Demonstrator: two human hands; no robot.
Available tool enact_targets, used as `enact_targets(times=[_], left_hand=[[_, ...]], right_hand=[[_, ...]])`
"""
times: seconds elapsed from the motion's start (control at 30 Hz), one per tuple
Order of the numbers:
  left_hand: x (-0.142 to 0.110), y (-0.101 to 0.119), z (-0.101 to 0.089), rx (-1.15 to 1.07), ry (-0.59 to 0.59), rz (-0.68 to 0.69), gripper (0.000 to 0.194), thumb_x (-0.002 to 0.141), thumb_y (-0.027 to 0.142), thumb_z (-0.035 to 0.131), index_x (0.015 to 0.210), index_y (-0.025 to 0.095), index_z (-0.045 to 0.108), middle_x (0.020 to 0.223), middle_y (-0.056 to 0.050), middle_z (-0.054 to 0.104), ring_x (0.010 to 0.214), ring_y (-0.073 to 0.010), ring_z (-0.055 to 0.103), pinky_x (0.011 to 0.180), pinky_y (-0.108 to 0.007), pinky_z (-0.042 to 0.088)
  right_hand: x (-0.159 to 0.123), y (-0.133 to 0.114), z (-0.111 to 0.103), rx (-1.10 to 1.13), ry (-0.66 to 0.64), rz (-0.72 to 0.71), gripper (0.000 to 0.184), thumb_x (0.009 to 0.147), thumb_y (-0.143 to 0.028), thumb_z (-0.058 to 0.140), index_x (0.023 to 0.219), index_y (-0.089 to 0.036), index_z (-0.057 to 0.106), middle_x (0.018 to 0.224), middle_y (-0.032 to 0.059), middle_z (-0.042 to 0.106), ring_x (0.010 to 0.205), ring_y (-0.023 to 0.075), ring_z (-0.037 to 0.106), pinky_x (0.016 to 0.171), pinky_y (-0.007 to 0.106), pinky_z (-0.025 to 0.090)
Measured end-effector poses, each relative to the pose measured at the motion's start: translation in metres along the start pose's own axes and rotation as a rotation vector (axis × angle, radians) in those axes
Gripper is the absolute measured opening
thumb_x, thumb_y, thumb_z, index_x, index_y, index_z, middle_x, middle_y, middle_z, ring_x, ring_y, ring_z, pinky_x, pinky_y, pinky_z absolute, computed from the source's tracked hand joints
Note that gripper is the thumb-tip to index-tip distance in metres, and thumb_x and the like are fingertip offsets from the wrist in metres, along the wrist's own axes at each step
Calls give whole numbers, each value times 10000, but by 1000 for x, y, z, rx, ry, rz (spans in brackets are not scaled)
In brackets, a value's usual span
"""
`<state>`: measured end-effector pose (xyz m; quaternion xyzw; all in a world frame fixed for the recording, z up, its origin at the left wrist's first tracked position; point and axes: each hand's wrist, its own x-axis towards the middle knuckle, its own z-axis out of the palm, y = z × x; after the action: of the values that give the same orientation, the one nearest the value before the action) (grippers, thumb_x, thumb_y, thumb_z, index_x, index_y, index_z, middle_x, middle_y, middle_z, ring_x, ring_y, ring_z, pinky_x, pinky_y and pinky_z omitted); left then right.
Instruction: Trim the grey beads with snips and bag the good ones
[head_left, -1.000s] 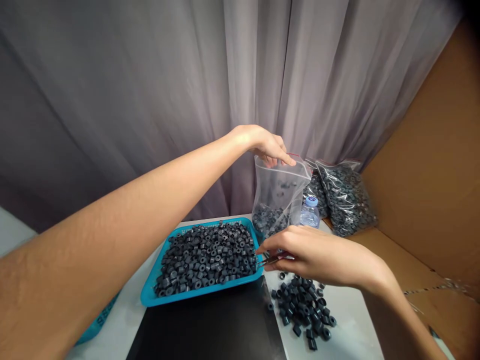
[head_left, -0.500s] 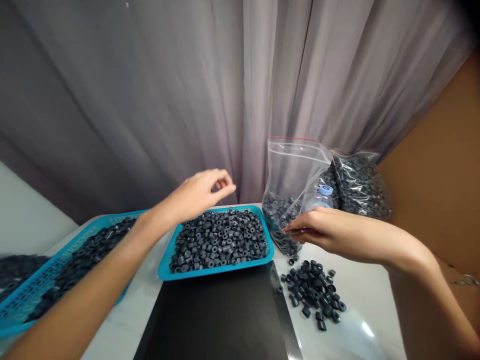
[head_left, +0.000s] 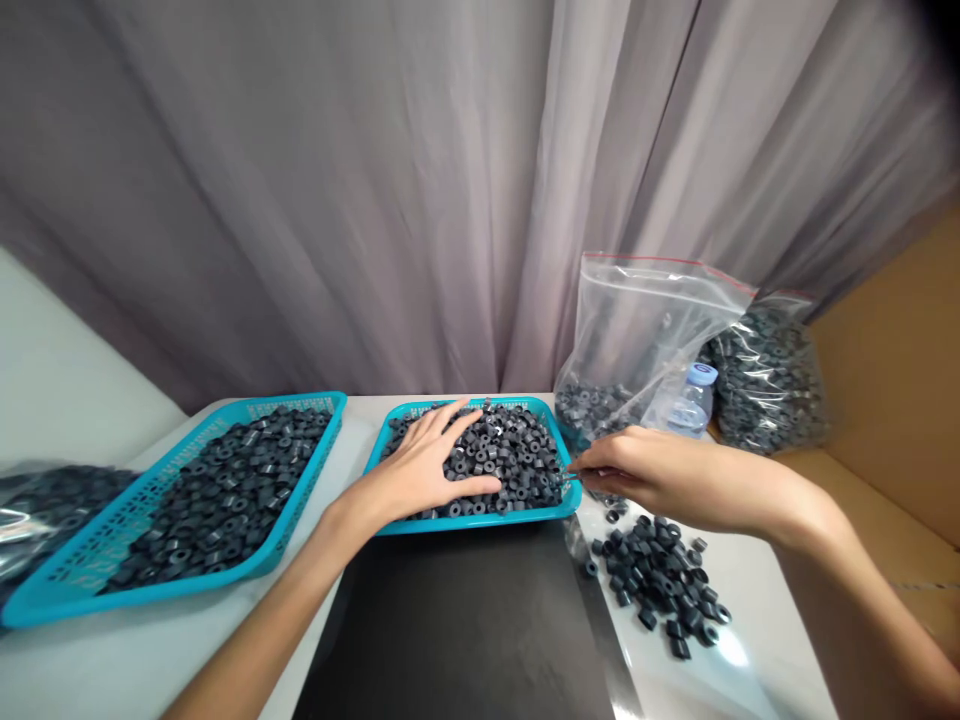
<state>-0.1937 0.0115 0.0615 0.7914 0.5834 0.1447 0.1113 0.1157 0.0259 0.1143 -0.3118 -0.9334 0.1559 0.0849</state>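
Observation:
My left hand (head_left: pixel 424 465) lies over the left part of a blue plastic basket (head_left: pixel 480 521), its fingers spread on the small dark grey rings (head_left: pixel 517 455) that fill it. Closed in a pinch, my right hand (head_left: pixel 626 465) is at the basket's right rim. A thin metal tool, seemingly tweezers (head_left: pixel 571 476), pokes out from its fingertips; the rest of it is hidden by the hand. Below this hand, a loose pile of dark rings (head_left: pixel 664 580) lies on the white tabletop.
A second blue basket (head_left: pixel 172 597) of rings stands at left, beside a plastic bag (head_left: pixel 45 510) of them. Behind my right hand are an upright zip bag (head_left: pixel 645 330), a blue-capped bottle (head_left: pixel 691 405) and a full bag (head_left: pixel 772 380). A black mat (head_left: pixel 472 620) lies in front.
My left hand has come down from above the basket onto the rings, and its fingers have spread. My right hand has moved from before the zip bag to the basket's rim. The view has shifted left.

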Motion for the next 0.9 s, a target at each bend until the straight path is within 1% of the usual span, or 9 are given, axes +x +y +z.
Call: enact_targets(times=[0.07, 0.13, 0.27, 0.3, 0.37, 0.47, 0.57, 0.73, 0.9], left_hand=[[0, -3, 8, -26, -6, 39, 881, 792, 724, 590, 1541, 363, 300, 1653, -51, 238, 1508, -379, 155, 1199, -586, 165], [1, -4, 15, -41, 9, 76, 785, 854, 685, 541, 1527, 343, 326, 1628, -59, 301, 1502, -337, 197, 1210, -547, 163], [4, -7, 20, -32, 71, 125, 558, 933, 604, 477, 1414, 322, 448, 1485, -66, 467, 1404, -284, 371, 1158, -489, 286], [5, -7, 20, -26, 88, 137, 509, 942, 583, 479, 1372, 313, 474, 1433, -67, 500, 1364, -281, 406, 1133, -482, 316], [7, -7, 22, -18, 118, 161, 407, 961, 534, 479, 1282, 287, 512, 1325, -62, 547, 1280, -274, 453, 1092, -475, 345], [9, -4, 25, -20, 152, 189, 251, 992, 449, 454, 1116, 250, 543, 1169, -52, 562, 1138, -256, 487, 1038, -460, 366], [12, -2, 27, -35, 190, 202, 168, 1008, 371, 426, 989, 237, 525, 1075, -43, 536, 1034, -239, 481, 992, -439, 381], [18, -3, 27, -106, 248, 175, 164, 1022, 296, 363, 908, 241, 469, 980, -25, 514, 941, -219, 457, 939, -416, 390], [24, -6, 24, -219, 332, 126, 218, 1030, 281, 291, 860, 244, 422, 928, -22, 488, 937, -207, 471, 940, -377, 389]], right_hand=[[10, -9, 8, 32, -34, -25, 211, 983, -283, 523, 976, -239, 729, 856, 39, 734, 780, 179, 680, 710, 250, 477], [23, -20, 22, 57, -9, -55, 196, 983, -314, 536, 1024, -242, 714, 931, 53, 733, 855, 194, 685, 757, 266, 477], [49, -37, 55, 47, 72, -88, 247, 965, -391, 577, 1138, -232, 655, 1086, 70, 701, 947, 209, 678, 763, 281, 467], [54, -38, 62, 31, 78, -81, 240, 966, -386, 579, 1136, -232, 648, 1082, 64, 697, 938, 204, 679, 749, 277, 460], [60, -35, 71, -6, 86, -51, 160, 971, -346, 575, 1054, -234, 652, 1029, 37, 697, 882, 185, 679, 699, 263, 433], [61, -25, 72, -40, 100, 0, 102, 972, -266, 571, 909, -224, 637, 953, 9, 697, 816, 161, 665, 647, 252, 388], [60, -14, 68, -48, 125, 40, 55, 963, -231, 583, 922, -223, 618, 974, 6, 700, 845, 161, 654, 669, 251, 380], [61, 0, 63, -67, 169, 103, 29, 966, -231, 575, 963, -218, 602, 1025, 26, 678, 883, 180, 642, 700, 260, 396], [60, 5, 59, -55, 200, 104, 98, 996, -262, 519, 998, -221, 608, 1023, 30, 635, 885, 169, 636, 786, 271, 446]])
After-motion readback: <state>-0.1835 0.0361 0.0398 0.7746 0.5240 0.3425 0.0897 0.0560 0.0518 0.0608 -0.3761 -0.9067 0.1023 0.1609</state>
